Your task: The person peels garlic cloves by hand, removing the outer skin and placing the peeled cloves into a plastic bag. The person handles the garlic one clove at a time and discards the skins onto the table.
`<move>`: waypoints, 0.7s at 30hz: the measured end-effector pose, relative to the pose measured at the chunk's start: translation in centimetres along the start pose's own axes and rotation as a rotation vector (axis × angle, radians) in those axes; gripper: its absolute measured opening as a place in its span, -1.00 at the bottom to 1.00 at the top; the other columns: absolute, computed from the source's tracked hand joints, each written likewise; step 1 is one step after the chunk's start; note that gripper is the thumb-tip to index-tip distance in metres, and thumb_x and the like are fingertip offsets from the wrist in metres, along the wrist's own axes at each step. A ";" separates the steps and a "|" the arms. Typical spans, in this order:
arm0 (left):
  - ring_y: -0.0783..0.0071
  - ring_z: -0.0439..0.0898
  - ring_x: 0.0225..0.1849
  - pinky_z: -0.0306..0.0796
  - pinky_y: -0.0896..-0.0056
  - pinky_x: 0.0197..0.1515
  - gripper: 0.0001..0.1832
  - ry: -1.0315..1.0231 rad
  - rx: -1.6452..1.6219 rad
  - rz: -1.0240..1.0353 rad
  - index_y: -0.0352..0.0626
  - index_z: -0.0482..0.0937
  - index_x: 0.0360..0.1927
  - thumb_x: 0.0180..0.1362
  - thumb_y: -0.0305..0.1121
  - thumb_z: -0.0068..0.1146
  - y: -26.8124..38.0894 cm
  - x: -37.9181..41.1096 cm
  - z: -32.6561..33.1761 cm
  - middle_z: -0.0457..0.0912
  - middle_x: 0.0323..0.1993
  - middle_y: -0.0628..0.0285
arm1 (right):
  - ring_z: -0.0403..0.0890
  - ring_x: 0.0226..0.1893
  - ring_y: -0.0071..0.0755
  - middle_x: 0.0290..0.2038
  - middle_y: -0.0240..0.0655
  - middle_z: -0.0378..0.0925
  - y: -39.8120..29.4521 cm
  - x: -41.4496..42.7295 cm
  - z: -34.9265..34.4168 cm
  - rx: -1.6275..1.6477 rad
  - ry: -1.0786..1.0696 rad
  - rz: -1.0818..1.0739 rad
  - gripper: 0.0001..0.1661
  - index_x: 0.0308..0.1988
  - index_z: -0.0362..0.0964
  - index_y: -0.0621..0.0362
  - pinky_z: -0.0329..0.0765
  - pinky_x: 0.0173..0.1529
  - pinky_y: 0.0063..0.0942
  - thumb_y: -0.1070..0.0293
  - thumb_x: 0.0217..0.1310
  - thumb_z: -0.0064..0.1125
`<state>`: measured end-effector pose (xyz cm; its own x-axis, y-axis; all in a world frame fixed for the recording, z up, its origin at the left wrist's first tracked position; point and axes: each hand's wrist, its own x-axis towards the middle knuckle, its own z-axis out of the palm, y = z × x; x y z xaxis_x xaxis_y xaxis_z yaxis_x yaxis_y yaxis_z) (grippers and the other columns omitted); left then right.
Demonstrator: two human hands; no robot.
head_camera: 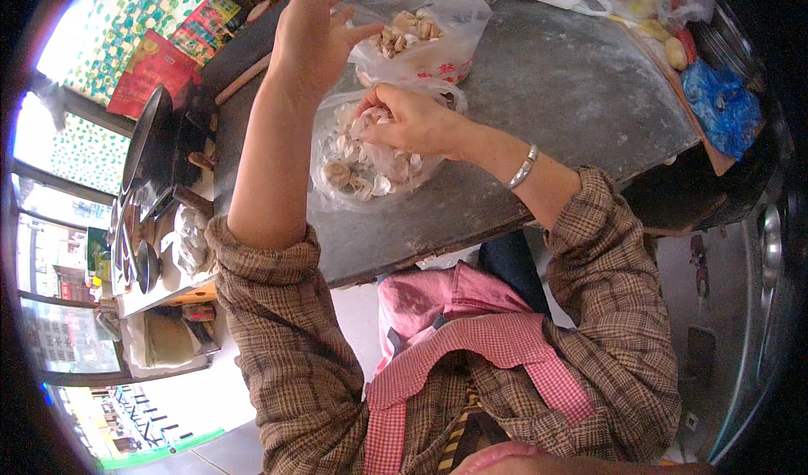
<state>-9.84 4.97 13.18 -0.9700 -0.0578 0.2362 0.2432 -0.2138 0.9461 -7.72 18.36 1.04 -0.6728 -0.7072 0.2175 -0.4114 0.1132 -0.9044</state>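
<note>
My left hand (312, 33) is raised at the upper left, fingers apart, with nothing visible in it; its top edge nears the picture's rim. Beside it stands an open clear plastic bag (457, 39) with red print, holding garlic cloves (410, 32). My right hand (407, 121), with a silver bracelet (522, 169) on the wrist, pinches papery garlic skin (374, 118) over a second clear plastic bag (328, 200). Loose white skins (380, 185) and a round garlic bulb (336, 174) lie in that bag.
The bags rest on a dark grey worktop (555, 90) with a worn front edge. A wooden strip (688, 96) and a blue plastic bag (721, 106) are at the right. A wok (146, 134) and ladles (148, 267) stand at the left. A pink checked apron (442, 355) covers my front.
</note>
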 end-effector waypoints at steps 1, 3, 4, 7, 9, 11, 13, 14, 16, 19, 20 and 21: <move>-0.10 0.47 0.27 0.43 -0.06 0.29 -0.34 0.001 0.053 0.048 -0.38 0.31 0.34 0.47 0.03 -0.07 -0.2 -0.6 0.1 0.41 0.32 -0.06 | 0.54 -0.13 -0.58 -0.14 -0.32 0.57 0.3 0.0 0.0 0.047 0.003 -0.028 -0.58 0.07 0.40 0.28 0.53 -0.04 -0.51 0.34 0.30 0.27; 0.24 0.58 0.01 0.51 0.23 0.10 -0.56 -0.037 0.155 0.136 -0.34 0.52 0.14 0.43 -0.15 0.06 -0.6 -3.4 0.0 0.58 0.04 0.05 | 0.53 -0.13 -0.57 -0.11 -0.31 0.55 1.6 0.5 0.2 0.146 0.007 -0.082 -0.55 0.11 0.37 0.29 0.54 0.00 -0.52 0.36 0.30 0.25; 0.40 0.64 -0.12 0.55 0.37 0.00 -0.67 -0.050 0.212 0.178 -0.31 0.63 0.05 0.41 -0.24 0.13 -0.6 -5.3 -0.3 0.67 -0.10 0.11 | 0.54 -0.11 -0.56 -0.08 -0.30 0.54 1.8 0.8 0.3 0.145 0.013 -0.089 -0.53 0.13 0.34 0.30 0.55 0.02 -0.52 0.39 0.30 0.25; 0.40 0.67 -0.04 0.57 0.40 0.00 -0.79 0.079 0.649 0.255 -0.31 0.70 -0.08 0.30 -0.41 0.25 -2.4 -10.1 -3.5 0.68 -0.02 0.11 | 0.56 -0.05 -0.51 -0.01 -0.27 0.52 1.9 1.0 0.5 0.150 0.050 -0.118 -0.45 0.20 0.26 0.32 0.56 0.10 -0.51 0.48 0.29 0.25; 0.44 0.68 -0.06 0.58 0.44 -0.03 -0.82 0.125 0.783 0.340 -0.32 0.71 -0.11 0.23 -0.50 0.28 -3.5 -12.0 -4.2 0.69 -0.03 0.13 | 0.57 0.01 -0.48 0.03 -0.25 0.51 1.6 1.0 0.5 0.167 0.092 -0.142 -0.41 0.24 0.21 0.33 0.56 0.15 -0.50 0.53 0.29 0.26; 0.48 0.68 -0.07 0.58 0.47 -0.04 -0.81 0.131 0.762 0.348 -0.32 0.71 -0.11 0.19 -0.56 0.30 -5.2 -12.6 -5.5 0.70 -0.05 0.16 | 0.56 0.08 -0.45 0.06 -0.23 0.52 1.5 0.8 0.5 0.215 0.065 -0.175 -0.39 0.25 0.20 0.33 0.56 0.16 -0.48 0.55 0.29 0.27; 0.51 0.67 -0.05 0.57 0.47 -0.03 -0.79 0.100 0.585 0.283 -0.31 0.70 -0.10 0.17 -0.59 0.31 -7.4 -12.6 -7.3 0.71 -0.06 0.18 | 0.56 0.10 -0.44 0.06 -0.23 0.52 1.0 0.5 0.4 0.239 0.027 -0.199 -0.39 0.25 0.20 0.33 0.56 0.17 -0.47 0.53 0.30 0.27; 0.51 0.67 -0.04 0.57 0.47 0.00 -0.80 0.077 0.526 0.275 -0.31 0.69 -0.10 0.18 -0.61 0.28 -8.1 -12.6 -7.7 0.72 -0.06 0.18 | 0.56 0.10 -0.43 0.07 -0.22 0.52 1.2 0.6 0.4 0.179 0.034 -0.178 -0.39 0.25 0.20 0.33 0.56 0.17 -0.46 0.53 0.29 0.27; 0.50 0.67 -0.03 0.57 0.46 0.00 -0.78 0.097 0.546 0.220 -0.32 0.68 -0.08 0.19 -0.62 0.26 -8.3 -12.6 -7.1 0.71 -0.04 0.17 | 0.56 0.11 -0.41 0.08 -0.21 0.52 1.9 0.6 0.3 0.054 0.055 -0.127 -0.38 0.25 0.21 0.34 0.56 0.18 -0.45 0.54 0.28 0.29; 0.50 0.67 -0.04 0.56 0.46 0.00 -0.76 0.123 0.541 0.180 -0.31 0.67 -0.05 0.20 -0.63 0.23 -8.8 -12.7 -7.1 0.71 -0.02 0.18 | 0.57 0.11 -0.39 0.08 -0.20 0.52 1.8 0.6 0.3 0.059 0.068 -0.162 -0.37 0.25 0.22 0.34 0.56 0.19 -0.44 0.53 0.27 0.31; 0.50 0.67 -0.04 0.56 0.46 0.00 -0.76 0.131 0.533 0.174 -0.30 0.67 -0.04 0.21 -0.63 0.22 -8.9 -12.7 -7.2 0.71 -0.01 0.18 | 0.58 0.10 -0.39 0.08 -0.21 0.53 1.8 0.5 0.4 0.066 0.078 -0.157 -0.37 0.24 0.23 0.34 0.57 0.18 -0.44 0.52 0.26 0.32; 0.51 0.67 -0.07 0.56 0.47 -0.01 -0.76 0.137 0.547 0.171 -0.30 0.66 -0.04 0.21 -0.63 0.21 -8.9 -12.7 -7.3 0.71 -0.03 0.19 | 0.59 0.09 -0.39 0.07 -0.21 0.53 1.7 0.5 0.5 0.077 0.093 -0.156 -0.38 0.24 0.25 0.34 0.58 0.17 -0.45 0.51 0.26 0.33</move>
<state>0.32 0.48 0.16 -0.8989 -0.1803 0.3994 0.3237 0.3414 0.8824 -8.45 17.87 -0.62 -0.6598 -0.6439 0.3873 -0.4697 -0.0489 -0.8815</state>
